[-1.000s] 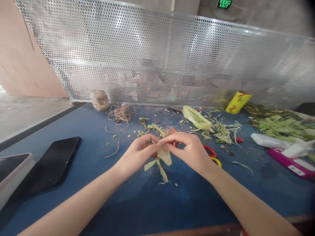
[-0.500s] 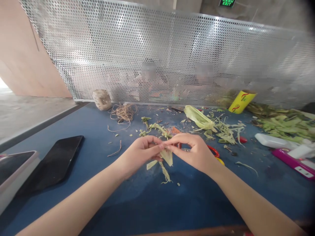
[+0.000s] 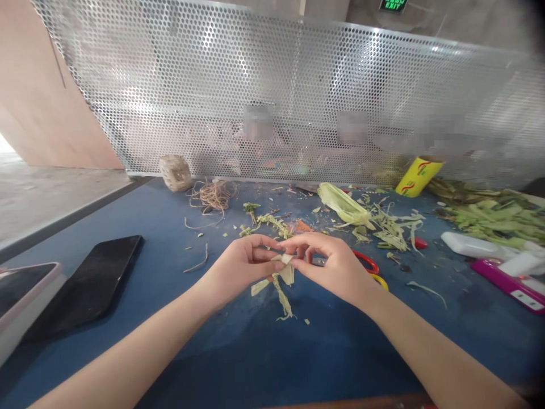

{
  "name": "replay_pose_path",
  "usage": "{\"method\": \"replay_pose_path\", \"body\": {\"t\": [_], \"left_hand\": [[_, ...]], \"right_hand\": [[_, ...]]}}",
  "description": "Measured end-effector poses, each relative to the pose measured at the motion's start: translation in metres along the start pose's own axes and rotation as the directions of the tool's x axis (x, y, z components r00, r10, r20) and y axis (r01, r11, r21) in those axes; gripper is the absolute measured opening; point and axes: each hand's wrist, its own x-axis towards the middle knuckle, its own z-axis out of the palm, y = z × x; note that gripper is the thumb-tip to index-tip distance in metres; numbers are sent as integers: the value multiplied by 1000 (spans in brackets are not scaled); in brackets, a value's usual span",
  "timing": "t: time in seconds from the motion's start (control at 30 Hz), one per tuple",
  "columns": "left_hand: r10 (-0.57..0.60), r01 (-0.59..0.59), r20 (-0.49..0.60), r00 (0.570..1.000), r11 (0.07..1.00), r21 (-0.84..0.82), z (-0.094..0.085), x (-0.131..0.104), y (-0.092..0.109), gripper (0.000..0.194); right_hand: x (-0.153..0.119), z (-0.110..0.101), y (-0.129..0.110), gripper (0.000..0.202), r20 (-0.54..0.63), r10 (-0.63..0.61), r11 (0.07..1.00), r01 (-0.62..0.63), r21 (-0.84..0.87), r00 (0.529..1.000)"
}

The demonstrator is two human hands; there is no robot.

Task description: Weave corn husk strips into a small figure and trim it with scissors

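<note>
Blue surface (image 3: 238, 352) before a perforated metal screen (image 3: 204, 85), left hand (image 3: 242, 261) and right hand (image 3: 336, 264) pinching a pale, papery husk piece (image 3: 286, 274) between them, red-and-yellow-handled scissors (image 3: 378, 280) beside the right.

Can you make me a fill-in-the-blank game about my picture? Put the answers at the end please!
1. Counting the left hand and the right hand, ____ hands hold the pale husk.
2. Near the right hand, the red loop sits beside a loop colored ____.
3. The tabletop is colored ____.
4. The glowing sign has one English word, which is ____.

Missing words, in order: two; yellow; blue; EXIT.
</note>
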Motion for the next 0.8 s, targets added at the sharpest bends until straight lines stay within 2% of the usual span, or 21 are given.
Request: {"method": "replay_pose_path", "body": {"t": [0.27,0.37,0.47,0.57,0.6,0.63,0.67,0.7,0.73,0.8], "left_hand": [[2,-2,10,1000,999,34,1,1,-2,29],[-20,20,6,1000,999,-39,4,0,-3,42],[-39,39,2,999,985,-169,8,-2,-1,56],[-61,56,-13,998,966,-252,11,-4,1,63],[-68,60,-23,997,966,-252,12,-5,2,63],[-67,57,-35,997,969,-242,12,-6,3,62],[-64,52,-46,997,974,-222,12,-6,4,59],[-56,44,-56,997,980,-196,12,-7,5,55],[-46,34,-67,997,985,-171,12,-7,5,52],[-32,21,-79,996,991,-134,11,-7,6,46]], "right_hand": [[0,1,5,14,52,-33,998,35,-51,998],[-1,3,5,18,66,-99,992,104,-74,993],[-1,6,4,22,82,-180,968,191,-166,980],[4,-6,9,19,79,-212,938,225,-264,974],[7,-15,14,19,53,-190,929,197,-314,980],[10,-26,21,21,-11,-124,917,110,-383,992],[12,-40,30,23,-102,-40,876,-14,-483,994],[13,-55,40,28,-196,79,784,-182,-593,977],[14,-70,52,33,-313,209,638,-372,-675,927],[13,-94,76,39,-428,308,509,-527,-680,850]]}}
